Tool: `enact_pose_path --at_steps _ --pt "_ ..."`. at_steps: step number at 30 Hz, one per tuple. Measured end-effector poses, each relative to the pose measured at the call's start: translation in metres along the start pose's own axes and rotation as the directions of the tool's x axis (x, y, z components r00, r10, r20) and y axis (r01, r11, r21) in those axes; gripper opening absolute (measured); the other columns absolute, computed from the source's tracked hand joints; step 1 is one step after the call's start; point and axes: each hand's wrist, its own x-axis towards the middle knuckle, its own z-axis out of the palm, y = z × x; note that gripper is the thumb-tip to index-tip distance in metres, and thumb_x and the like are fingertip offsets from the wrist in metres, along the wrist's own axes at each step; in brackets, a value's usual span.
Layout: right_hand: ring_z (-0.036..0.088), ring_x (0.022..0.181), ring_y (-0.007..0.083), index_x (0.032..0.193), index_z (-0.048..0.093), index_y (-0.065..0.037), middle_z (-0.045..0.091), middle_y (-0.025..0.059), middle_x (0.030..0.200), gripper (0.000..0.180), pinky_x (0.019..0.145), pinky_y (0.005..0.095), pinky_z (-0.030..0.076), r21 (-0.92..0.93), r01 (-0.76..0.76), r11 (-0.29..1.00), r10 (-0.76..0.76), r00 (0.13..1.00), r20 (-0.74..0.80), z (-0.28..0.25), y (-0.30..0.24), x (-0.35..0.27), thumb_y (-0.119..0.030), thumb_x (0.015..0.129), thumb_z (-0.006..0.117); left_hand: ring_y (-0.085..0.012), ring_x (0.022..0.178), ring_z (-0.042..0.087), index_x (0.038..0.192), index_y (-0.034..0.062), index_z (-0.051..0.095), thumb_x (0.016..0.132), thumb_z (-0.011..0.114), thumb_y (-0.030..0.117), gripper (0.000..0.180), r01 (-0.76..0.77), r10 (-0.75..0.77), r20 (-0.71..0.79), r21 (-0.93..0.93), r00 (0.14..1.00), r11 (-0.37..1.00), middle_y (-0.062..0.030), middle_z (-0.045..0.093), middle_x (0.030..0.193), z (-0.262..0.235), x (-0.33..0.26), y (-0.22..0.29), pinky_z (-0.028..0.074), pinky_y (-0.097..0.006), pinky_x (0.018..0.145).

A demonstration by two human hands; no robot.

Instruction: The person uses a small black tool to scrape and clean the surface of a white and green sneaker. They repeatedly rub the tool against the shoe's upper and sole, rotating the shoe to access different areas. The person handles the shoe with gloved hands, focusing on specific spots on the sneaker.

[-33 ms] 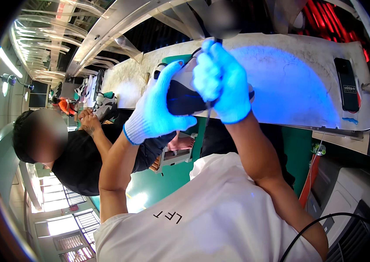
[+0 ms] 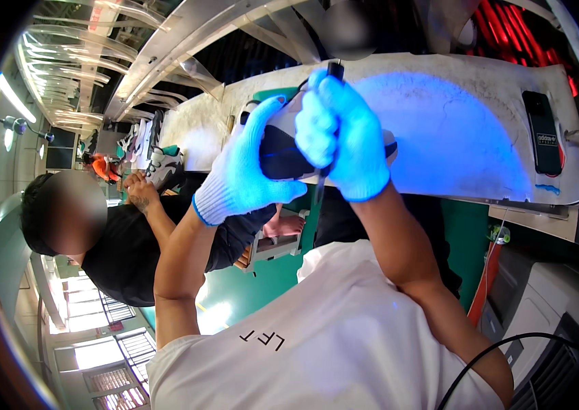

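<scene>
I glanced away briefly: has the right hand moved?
Yes, the right hand has shifted slightly toward the picture's lower edge, judged against the unmoved phone.

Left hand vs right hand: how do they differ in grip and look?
Grip: the left hand has its digits spread across the shoe; the right hand is clenched around a thin dark tool.
Light: the left glove looks whiter toward the wrist, while the right glove glows blue nearly all over.
Shared: both hands are gloved and tinted by blue light.
</scene>
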Motion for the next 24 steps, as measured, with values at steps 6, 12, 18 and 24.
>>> enact_pose_path --at_steps 6,12,18,24 --pt "0.057 0.055 0.0179 0.082 0.058 -0.013 0.057 0.0032 0.066 0.041 0.055 0.0329 0.048 -0.469 0.353 0.809 -0.473 0.865 -0.165 0.021 -0.02 0.02 -0.035 0.116 0.06 -0.037 0.148 0.055 0.173 0.0059 0.032 0.068 0.103 0.034 0.13 0.034 -0.04 0.081 0.064 0.996 0.997 -0.0245 0.05 0.163 -0.003 -0.006 0.028 0.046 -0.048 0.123" --pt "0.053 0.045 0.0169 0.085 0.059 -0.012 0.054 0.002 0.061 0.038 0.044 0.0333 0.045 -0.555 0.263 0.789 -0.382 0.918 -0.109 0.009 -0.035 0.009 -0.033 0.117 0.061 -0.0376 0.147 0.055 0.173 0.0078 0.032 0.068 0.104 0.032 0.129 0.047 -0.056 0.085 0.104 0.995 0.993 -0.025 0.051 0.161 -0.006 -0.005 0.034 0.046 -0.049 0.122" --pt "0.052 0.053 0.0134 0.093 0.06 -0.015 0.054 -0.0006 0.068 0.037 0.048 0.031 0.042 -0.642 0.361 0.676 -0.538 0.837 -0.096 0.023 -0.007 0.001 -0.042 0.118 0.058 -0.0414 0.147 0.054 0.172 0.0095 0.033 0.066 0.104 0.031 0.129 0.033 -0.04 0.053 0.119 0.998 0.992 -0.0257 0.048 0.161 0.0 -0.006 0.036 0.045 -0.051 0.124" --pt "0.046 0.054 0.0136 0.1 0.065 -0.015 0.049 -0.001 0.071 0.046 0.048 0.0319 0.038 -0.16 0.33 0.93 -0.329 0.944 0.034 -0.005 -0.022 -0.001 -0.055 0.118 0.051 -0.0436 0.145 0.053 0.171 0.0102 0.035 0.065 0.104 0.032 0.128 0.015 -0.021 0.04 0.148 0.999 0.989 -0.025 0.048 0.158 0.001 -0.007 0.045 0.045 -0.052 0.123"
